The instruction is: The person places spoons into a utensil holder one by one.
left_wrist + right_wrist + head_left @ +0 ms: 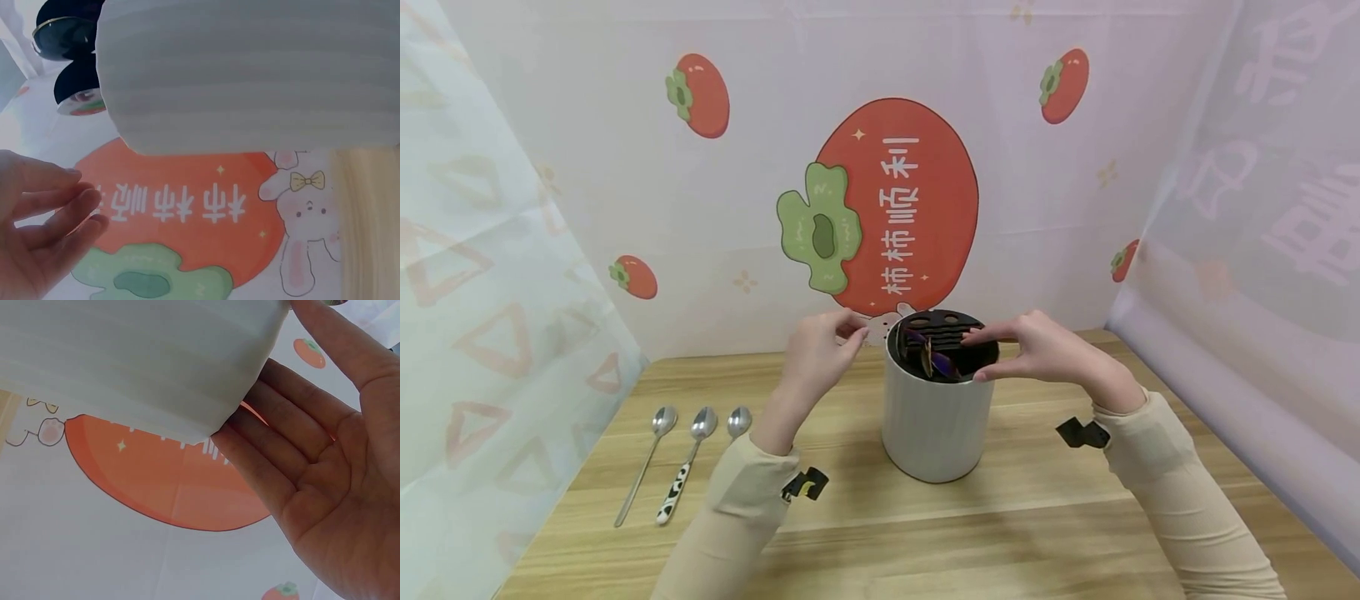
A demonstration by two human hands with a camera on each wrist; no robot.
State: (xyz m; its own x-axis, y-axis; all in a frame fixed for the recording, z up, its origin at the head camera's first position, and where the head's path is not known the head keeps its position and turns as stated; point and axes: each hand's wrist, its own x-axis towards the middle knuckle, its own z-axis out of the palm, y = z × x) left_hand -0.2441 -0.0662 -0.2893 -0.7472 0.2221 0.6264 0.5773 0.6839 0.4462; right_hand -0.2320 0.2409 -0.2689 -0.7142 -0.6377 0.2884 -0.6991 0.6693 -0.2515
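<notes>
A white ribbed utensil holder [936,433] stands upright on the wooden table, with a slotted black insert [951,319] in its mouth. Shiny dark spoons with gold edges [942,364] show in the opening; in the left wrist view, two rounded spoon heads [69,40] protrude past the rim. My right hand [1045,350] is at the holder's right rim, thumb on the near side and fingers extended over the mouth. The right wrist view has those fingertips partly hidden behind the holder. Left of the holder, my left hand [823,354] hovers with loosely bent fingers and nothing in it.
Three metal spoons lie on the left of the table [850,542]: a plain one [662,421], one with a black-and-white handle [675,492], and one [739,421] partly behind the left sleeve. Behind the table hangs a cloth [760,208] printed with persimmons.
</notes>
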